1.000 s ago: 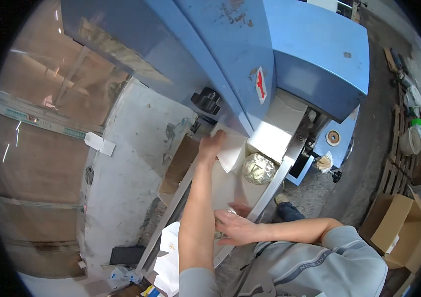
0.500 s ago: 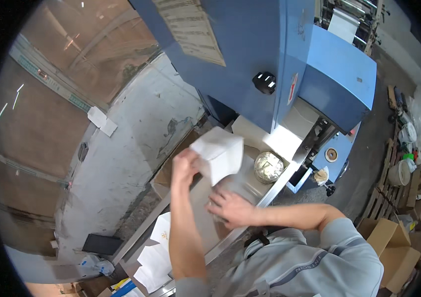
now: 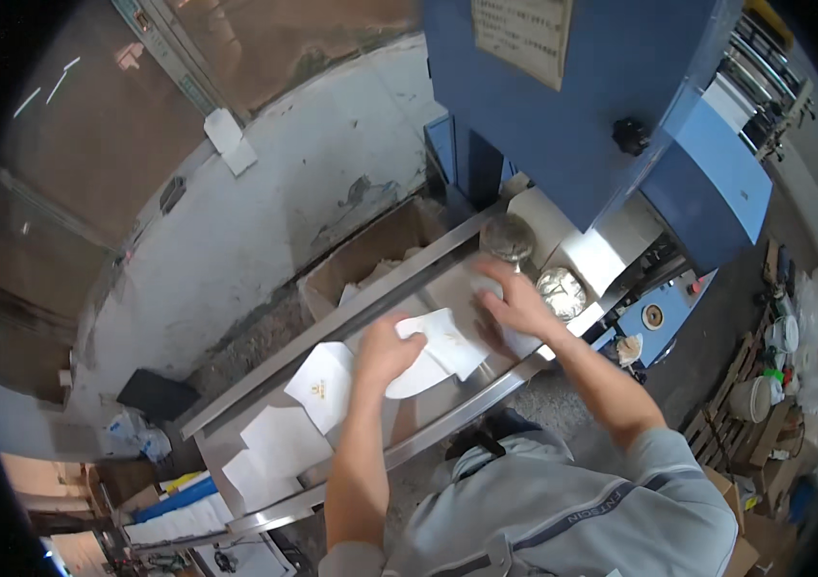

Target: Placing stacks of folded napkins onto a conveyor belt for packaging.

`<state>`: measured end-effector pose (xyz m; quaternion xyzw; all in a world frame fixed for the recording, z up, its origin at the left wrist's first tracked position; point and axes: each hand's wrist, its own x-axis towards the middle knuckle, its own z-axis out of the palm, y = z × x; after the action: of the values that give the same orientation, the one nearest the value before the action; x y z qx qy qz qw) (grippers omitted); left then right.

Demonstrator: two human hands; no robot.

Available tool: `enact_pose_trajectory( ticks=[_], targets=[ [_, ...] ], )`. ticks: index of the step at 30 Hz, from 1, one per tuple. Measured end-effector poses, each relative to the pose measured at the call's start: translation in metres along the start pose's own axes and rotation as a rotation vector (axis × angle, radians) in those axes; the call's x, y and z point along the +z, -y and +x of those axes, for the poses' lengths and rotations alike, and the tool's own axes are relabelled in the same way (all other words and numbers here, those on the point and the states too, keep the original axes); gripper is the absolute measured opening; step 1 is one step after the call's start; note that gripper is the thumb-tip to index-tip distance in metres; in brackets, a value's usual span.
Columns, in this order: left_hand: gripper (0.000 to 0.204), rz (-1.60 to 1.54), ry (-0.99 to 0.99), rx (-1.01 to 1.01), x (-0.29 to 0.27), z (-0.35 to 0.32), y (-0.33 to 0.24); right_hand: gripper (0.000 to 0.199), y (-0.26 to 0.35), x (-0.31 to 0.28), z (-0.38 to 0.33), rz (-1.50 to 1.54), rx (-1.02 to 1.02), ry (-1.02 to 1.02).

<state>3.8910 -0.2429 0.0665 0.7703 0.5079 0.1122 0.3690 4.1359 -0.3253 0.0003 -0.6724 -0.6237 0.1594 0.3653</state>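
My left hand (image 3: 391, 352) is closed on a white cut paper piece (image 3: 440, 348), its thumb over the near edge, above a long metal tray (image 3: 411, 415). The piece has a curved edge and faint print. My right hand (image 3: 520, 306) is blurred over the tray's right part, beside a silvery foil-like round thing (image 3: 561, 293). White shows under its palm; whether its fingers grip anything cannot be made out. A white piece with a small gold print (image 3: 320, 387) lies left of my left hand, and further white pieces (image 3: 272, 452) overlap nearer the tray's left end.
A greyish round object (image 3: 507, 238) sits at the tray's far end, below a blue machine cabinet (image 3: 563, 125) with a black knob (image 3: 631, 136). Behind the tray stands a cardboard box (image 3: 327, 279) against the pale wall (image 3: 284, 183). Pallets (image 3: 717, 385) and buckets line the right.
The white piece in my left hand has come down from a raised, tilted position to the tray. My right hand has moved away from me, toward the round objects. The view has shifted.
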Motion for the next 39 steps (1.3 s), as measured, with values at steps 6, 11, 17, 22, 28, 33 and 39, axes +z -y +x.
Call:
enact_pose_trajectory(
  ticks=[6,11,17,22,28,33,39],
  targets=[
    [0.099,-0.457,-0.166,-0.086,0.04,-0.009,0.012,0.054,0.012,0.053,-0.033,1.08,0.563,0.221],
    [0.075,-0.741,-0.117,-0.204,0.075,-0.012,0.051,0.059,0.012,0.069,-0.029,1.089,0.599,0.193],
    [0.057,-0.958,-0.121,-0.283,0.09,-0.016,0.024,0.068,0.021,0.098,-0.024,0.806,0.498,0.199],
    [0.046,-1.307,-0.214,-0.174,0.096,-0.038,0.042,0.06,0.051,0.066,-0.019,0.382,0.134,0.16],
    [0.085,-1.613,-0.174,-0.026,0.087,-0.093,0.057,0.071,0.085,0.002,-0.03,0.571,-0.004,0.266],
    [0.098,-1.748,0.04,0.017,0.081,-0.152,0.086,0.085,0.123,0.013,-0.067,1.065,0.409,0.559],
    [0.086,-1.839,0.086,0.053,0.072,-0.257,0.138,0.065,0.197,0.063,-0.16,1.124,0.622,0.528]
  ],
)
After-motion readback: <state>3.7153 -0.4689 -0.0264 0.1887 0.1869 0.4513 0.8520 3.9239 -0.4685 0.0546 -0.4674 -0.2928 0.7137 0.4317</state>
